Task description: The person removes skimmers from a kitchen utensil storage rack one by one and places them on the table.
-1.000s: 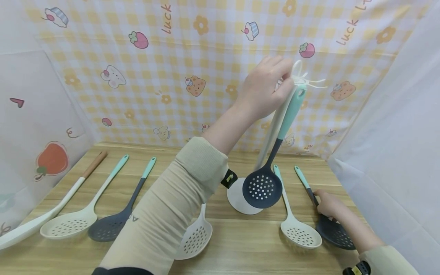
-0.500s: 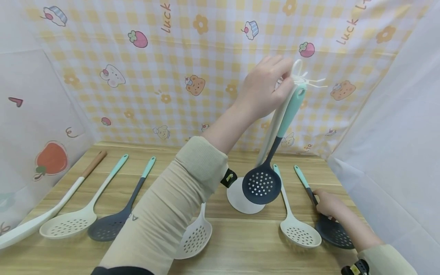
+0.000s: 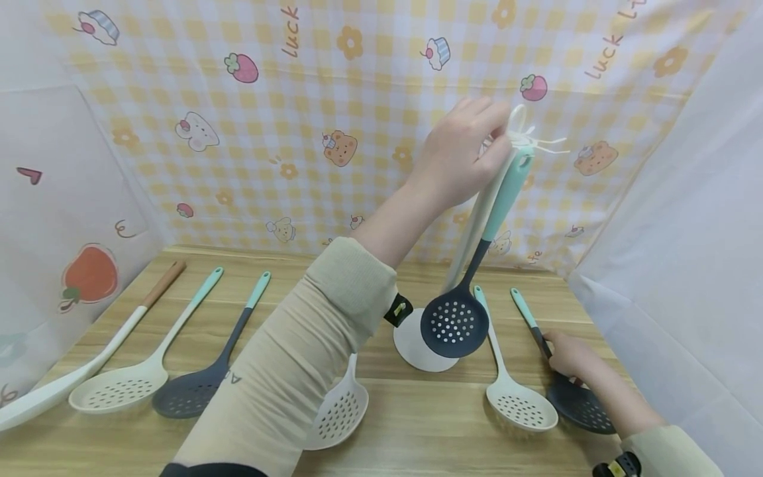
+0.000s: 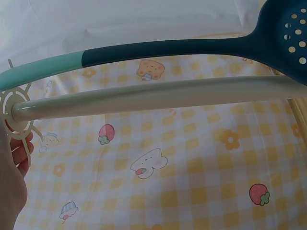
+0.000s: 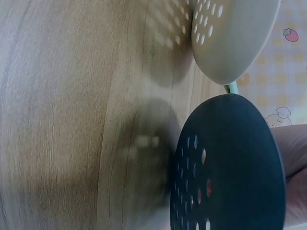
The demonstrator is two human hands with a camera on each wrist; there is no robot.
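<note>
My left hand [image 3: 459, 152] grips the hooked top of a white utensil stand [image 3: 472, 232], whose pole leans and whose round base is on the table. From one hook hangs a dark skimmer [image 3: 503, 199] with a mint handle; in the left wrist view its shaft [image 4: 158, 48] runs alongside the pole [image 4: 158, 96]. At the right, my right hand [image 3: 573, 358] holds a second dark skimmer [image 3: 581, 404] by its shaft, fingers partly hidden. The right wrist view shows this skimmer's bowl [image 5: 240, 158] close up, with the hand behind it.
A cream skimmer [image 3: 505, 382] lies just left of my right hand. Another pale slotted utensil [image 3: 352, 424] is partly behind my left sleeve. Farther left lie a dark skimmer [image 3: 223, 368], a cream skimmer [image 3: 156, 361] and a white utensil with a wooden handle [image 3: 163, 285].
The hanging skimmer sways slightly. Both hands keep their places and holds.
</note>
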